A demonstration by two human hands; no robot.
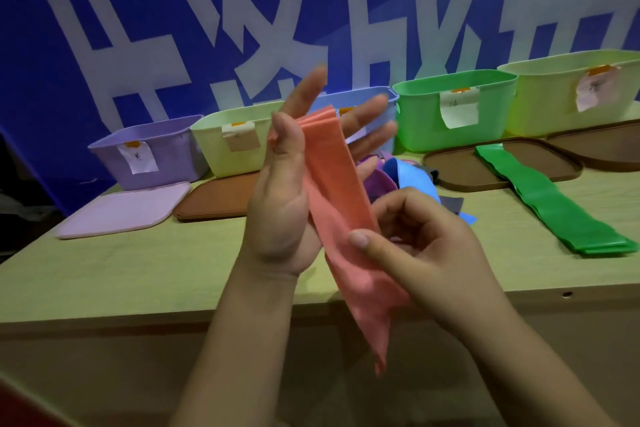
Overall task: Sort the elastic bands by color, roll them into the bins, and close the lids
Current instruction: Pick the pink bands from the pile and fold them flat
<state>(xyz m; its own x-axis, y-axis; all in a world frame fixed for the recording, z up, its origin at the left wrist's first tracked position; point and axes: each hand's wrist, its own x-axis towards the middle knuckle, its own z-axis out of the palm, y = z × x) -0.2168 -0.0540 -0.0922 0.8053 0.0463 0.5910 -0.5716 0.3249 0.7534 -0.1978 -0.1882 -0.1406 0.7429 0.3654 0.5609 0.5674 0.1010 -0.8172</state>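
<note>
While my left hand (277, 204) lies flat-fingered behind the stack of salmon-pink flat elastic bands (341, 218), only my right hand (415, 246) pinches their lower part, above the near edge of the pale wooden table (138, 270). I judge the loose tail could slip off that edge. Open room lies left of my hands; the green bands (554, 204) crowd the right edge.

The flat green elastic bands (554, 201) beside the bright green plastic bin (453, 111) look smooth and glossy. The bin looks matt. The long salmon-pink band (336, 184) looks soft and matt.
</note>
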